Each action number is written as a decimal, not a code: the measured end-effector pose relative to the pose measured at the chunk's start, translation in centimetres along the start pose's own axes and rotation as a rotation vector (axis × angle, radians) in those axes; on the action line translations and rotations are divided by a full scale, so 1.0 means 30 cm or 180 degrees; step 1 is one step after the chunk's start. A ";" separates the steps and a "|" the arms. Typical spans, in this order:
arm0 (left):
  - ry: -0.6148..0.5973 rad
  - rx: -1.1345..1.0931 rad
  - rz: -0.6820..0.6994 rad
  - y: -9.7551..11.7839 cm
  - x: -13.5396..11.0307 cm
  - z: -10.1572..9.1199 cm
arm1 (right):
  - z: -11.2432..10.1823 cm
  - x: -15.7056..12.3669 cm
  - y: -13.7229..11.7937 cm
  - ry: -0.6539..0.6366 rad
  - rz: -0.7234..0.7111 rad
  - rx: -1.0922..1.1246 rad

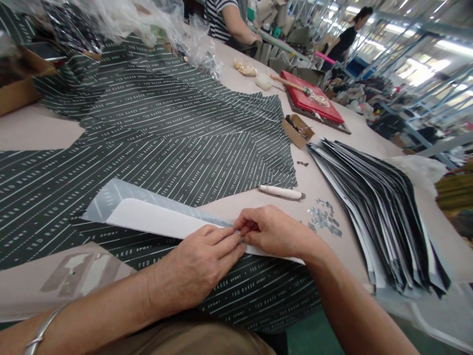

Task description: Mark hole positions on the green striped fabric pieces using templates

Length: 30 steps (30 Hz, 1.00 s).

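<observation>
We had a long white strip [148, 217] in front of us.
It lay across the dark printed sheets [185, 108]. Our right hand [271, 229] pinched its edge; our left hand [210, 256] lay over it, thumb hidden, so we couldn't tell its grip. We guessed it was light, bendy, easy to crease, and best held by its long edge.

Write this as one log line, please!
left hand: on white strip; right hand: over strip, beside left; dark printed fabric: partly beneath strip
</observation>
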<state>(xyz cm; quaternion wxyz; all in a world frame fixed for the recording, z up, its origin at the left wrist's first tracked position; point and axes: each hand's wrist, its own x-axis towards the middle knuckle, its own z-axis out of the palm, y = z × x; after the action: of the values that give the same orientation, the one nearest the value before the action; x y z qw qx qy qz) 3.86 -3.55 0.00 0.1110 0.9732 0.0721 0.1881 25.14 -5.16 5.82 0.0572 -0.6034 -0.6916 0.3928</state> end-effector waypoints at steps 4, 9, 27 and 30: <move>-0.0199 0.0086 -0.0010 0.005 0.009 -0.008 | -0.020 -0.019 0.072 0.1195 -0.0044 -0.0462; -0.0396 0.0202 -0.0007 0.013 0.023 -0.014 | -0.054 0.005 0.250 0.1997 0.0030 -0.1491; 0.0050 -0.0060 -0.0089 0.005 0.003 0.016 | 0.108 -0.144 0.022 0.3560 -0.0652 0.5416; 0.0077 -0.0036 -0.0066 0.005 0.001 0.014 | 0.135 -0.117 0.039 0.3688 -0.0824 0.5319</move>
<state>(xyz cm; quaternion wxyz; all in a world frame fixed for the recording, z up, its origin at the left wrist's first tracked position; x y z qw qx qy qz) 4.08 -3.78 -0.33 0.1176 0.9694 0.0825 0.1991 24.77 -10.22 3.72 0.8266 -0.3885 -0.1228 0.3881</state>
